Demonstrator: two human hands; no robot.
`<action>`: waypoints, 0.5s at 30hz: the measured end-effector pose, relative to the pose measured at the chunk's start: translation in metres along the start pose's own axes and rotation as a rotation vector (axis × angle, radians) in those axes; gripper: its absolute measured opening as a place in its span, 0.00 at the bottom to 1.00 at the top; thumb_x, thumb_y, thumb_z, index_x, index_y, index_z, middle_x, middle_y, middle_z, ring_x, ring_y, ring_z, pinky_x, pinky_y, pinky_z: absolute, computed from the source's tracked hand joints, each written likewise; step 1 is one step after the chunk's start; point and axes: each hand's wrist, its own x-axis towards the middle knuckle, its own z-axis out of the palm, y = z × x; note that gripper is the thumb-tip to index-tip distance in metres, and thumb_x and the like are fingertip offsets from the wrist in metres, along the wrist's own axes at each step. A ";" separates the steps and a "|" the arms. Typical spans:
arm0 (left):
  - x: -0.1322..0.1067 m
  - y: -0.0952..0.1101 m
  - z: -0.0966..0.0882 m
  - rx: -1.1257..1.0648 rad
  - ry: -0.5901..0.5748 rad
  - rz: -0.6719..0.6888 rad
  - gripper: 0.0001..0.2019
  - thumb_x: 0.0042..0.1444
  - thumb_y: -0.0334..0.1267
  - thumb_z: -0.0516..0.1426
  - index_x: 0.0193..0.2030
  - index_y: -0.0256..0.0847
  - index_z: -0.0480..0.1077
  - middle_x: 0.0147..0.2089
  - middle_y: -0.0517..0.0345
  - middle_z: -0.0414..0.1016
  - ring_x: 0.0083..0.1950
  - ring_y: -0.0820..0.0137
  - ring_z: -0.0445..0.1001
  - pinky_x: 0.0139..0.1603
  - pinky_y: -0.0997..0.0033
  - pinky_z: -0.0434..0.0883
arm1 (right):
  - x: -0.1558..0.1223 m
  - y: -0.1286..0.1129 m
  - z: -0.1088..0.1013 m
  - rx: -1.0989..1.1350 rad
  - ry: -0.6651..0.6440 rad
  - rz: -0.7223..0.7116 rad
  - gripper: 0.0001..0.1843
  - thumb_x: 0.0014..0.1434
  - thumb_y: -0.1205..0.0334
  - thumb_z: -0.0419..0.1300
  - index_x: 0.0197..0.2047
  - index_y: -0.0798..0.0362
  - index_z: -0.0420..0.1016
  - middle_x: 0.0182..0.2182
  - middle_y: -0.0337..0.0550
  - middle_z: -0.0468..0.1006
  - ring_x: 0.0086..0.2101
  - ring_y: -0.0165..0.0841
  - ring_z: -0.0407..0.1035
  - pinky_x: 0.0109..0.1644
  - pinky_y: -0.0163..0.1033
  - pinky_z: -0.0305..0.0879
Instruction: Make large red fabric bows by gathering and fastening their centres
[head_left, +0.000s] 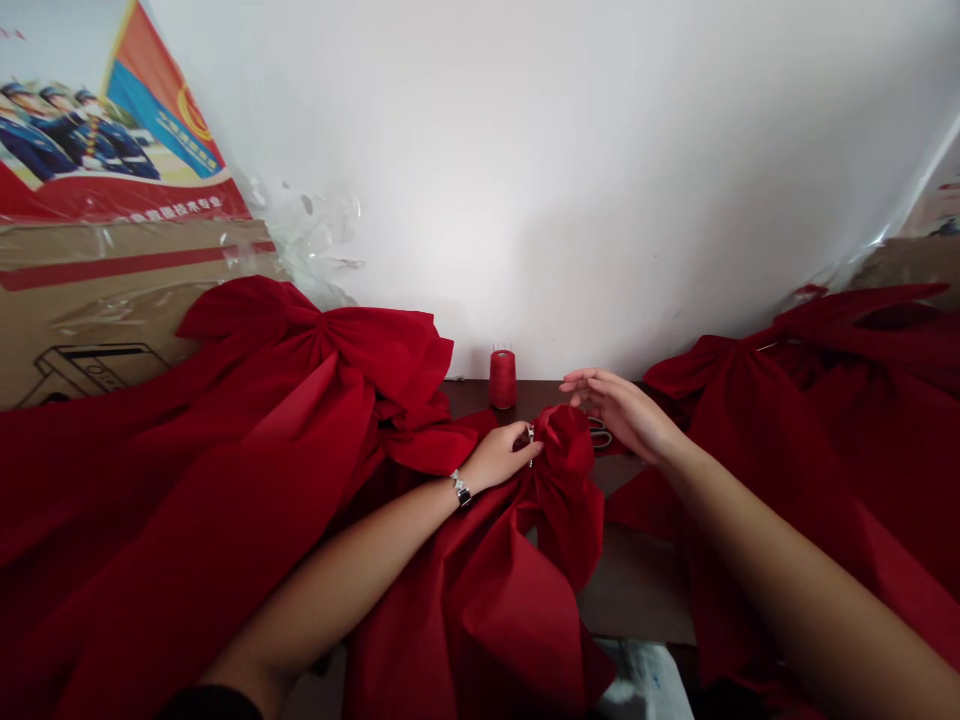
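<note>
My left hand (504, 455) is closed on the gathered middle of a red fabric bow (566, 455), whose long tails hang down toward me. A small silvery piece (531, 440) shows between the thumb and fingers; its kind is unclear. To the right of the bow, my right hand (619, 408) is raised with its fingers stretched out and nothing visible in them. Beneath it, partly hidden, are the handles of a pair of scissors (598, 432) on the dark table. Behind the bow stands a cone of red thread (502, 380) with several thin pins or needles sticking up from its top.
Large red bows are piled at the left (300, 360) and more red fabric (787, 420) lies at the right. A cardboard box (112, 300) stands behind the left pile, with clear plastic (319, 235) beside it. The white wall (450, 180) closes off the back.
</note>
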 end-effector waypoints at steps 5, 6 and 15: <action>0.000 0.001 0.000 0.010 -0.004 -0.004 0.10 0.56 0.43 0.51 0.36 0.38 0.67 0.35 0.57 0.74 0.35 0.69 0.70 0.36 0.73 0.65 | 0.005 0.002 -0.014 0.217 0.158 0.058 0.10 0.54 0.56 0.55 0.36 0.51 0.71 0.38 0.45 0.76 0.35 0.33 0.70 0.36 0.37 0.65; 0.000 0.001 0.000 0.013 -0.004 -0.005 0.10 0.56 0.43 0.51 0.36 0.38 0.66 0.34 0.56 0.74 0.35 0.69 0.70 0.36 0.73 0.65 | 0.007 0.004 -0.018 0.241 0.204 0.060 0.09 0.54 0.57 0.55 0.35 0.51 0.71 0.37 0.45 0.76 0.35 0.33 0.70 0.35 0.37 0.66; 0.000 0.003 -0.001 0.014 -0.005 -0.012 0.10 0.56 0.42 0.51 0.35 0.38 0.66 0.34 0.56 0.74 0.35 0.69 0.70 0.36 0.73 0.65 | 0.003 -0.001 -0.014 0.167 0.176 -0.011 0.10 0.52 0.59 0.59 0.39 0.51 0.72 0.39 0.46 0.76 0.41 0.36 0.71 0.43 0.41 0.67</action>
